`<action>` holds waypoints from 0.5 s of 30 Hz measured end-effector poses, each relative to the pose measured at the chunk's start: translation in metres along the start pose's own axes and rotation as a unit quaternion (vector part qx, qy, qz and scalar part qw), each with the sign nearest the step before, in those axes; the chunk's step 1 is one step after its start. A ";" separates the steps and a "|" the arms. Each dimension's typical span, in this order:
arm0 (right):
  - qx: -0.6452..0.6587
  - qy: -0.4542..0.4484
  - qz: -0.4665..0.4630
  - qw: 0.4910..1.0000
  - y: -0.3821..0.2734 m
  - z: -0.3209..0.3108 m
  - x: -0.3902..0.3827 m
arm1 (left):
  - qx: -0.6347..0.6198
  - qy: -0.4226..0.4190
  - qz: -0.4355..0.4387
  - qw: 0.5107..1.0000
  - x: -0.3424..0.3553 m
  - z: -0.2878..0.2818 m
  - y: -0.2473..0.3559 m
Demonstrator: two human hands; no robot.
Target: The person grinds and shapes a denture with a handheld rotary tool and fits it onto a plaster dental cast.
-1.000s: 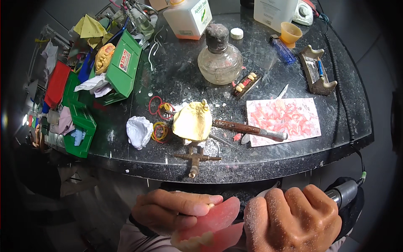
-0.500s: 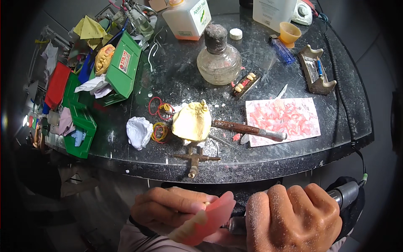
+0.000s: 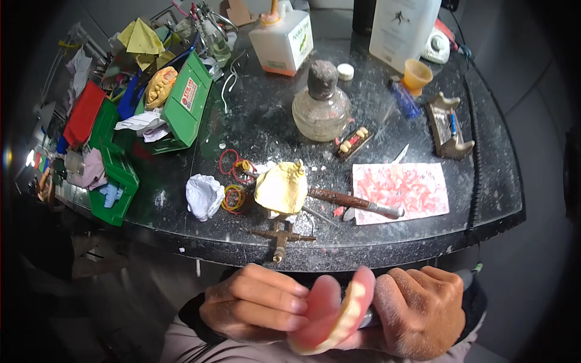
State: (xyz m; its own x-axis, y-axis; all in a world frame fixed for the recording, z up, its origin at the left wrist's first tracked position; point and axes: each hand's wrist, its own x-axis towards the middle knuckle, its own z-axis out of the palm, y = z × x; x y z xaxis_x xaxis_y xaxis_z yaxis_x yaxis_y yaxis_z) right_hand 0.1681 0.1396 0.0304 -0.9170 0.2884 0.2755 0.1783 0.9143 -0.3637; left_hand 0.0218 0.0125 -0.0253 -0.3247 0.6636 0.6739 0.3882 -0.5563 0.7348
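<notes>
Above my lap, my left hand (image 3: 257,305) pinches a pink denture (image 3: 322,302) with a row of cream teeth, tilted so the teeth face right. My right hand (image 3: 420,311) is wrapped round a grey rotary handpiece (image 3: 368,319), its knuckles dusted with white powder. The handpiece's front end goes behind the denture, so I cannot tell whether its tip touches. On the bench beyond, a yellowish plaster cast (image 3: 281,187) sits on a brass articulator (image 3: 280,236), with a white plaster piece (image 3: 204,196) to its left.
A wooden-handled knife (image 3: 357,201) lies across a card with pink wax scraps (image 3: 405,187). Farther back stand a glass spirit burner (image 3: 321,109), white bottles (image 3: 284,42) and an orange cup (image 3: 416,75). Green bins (image 3: 187,106) fill the left; a coiled cord (image 3: 476,181) runs down the right.
The denture has been turned in my left hand, so its teeth now face right instead of left. My right hand and the handpiece have shifted slightly left. The head view has tilted a little.
</notes>
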 end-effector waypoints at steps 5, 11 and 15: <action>0.077 -0.047 0.011 0.996 0.010 -0.001 -0.016 | 0.056 -0.088 -0.007 0.995 0.017 -0.007 0.015; 0.181 -0.014 -0.014 0.983 0.012 0.016 -0.026 | -0.064 -0.095 0.072 0.991 0.019 0.000 0.013; 0.213 0.066 -0.029 0.974 0.013 0.041 -0.031 | -0.096 -0.148 0.068 0.982 0.018 -0.012 0.014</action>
State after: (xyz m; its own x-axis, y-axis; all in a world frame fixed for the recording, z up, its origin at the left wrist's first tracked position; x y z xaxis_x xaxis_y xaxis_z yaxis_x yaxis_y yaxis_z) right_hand 0.1842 0.1311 -0.0196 -0.8624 0.2994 0.4082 -0.0628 0.7368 -0.6732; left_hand 0.0109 0.0100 -0.0020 -0.0059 0.6776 0.7354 0.2323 -0.7144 0.6601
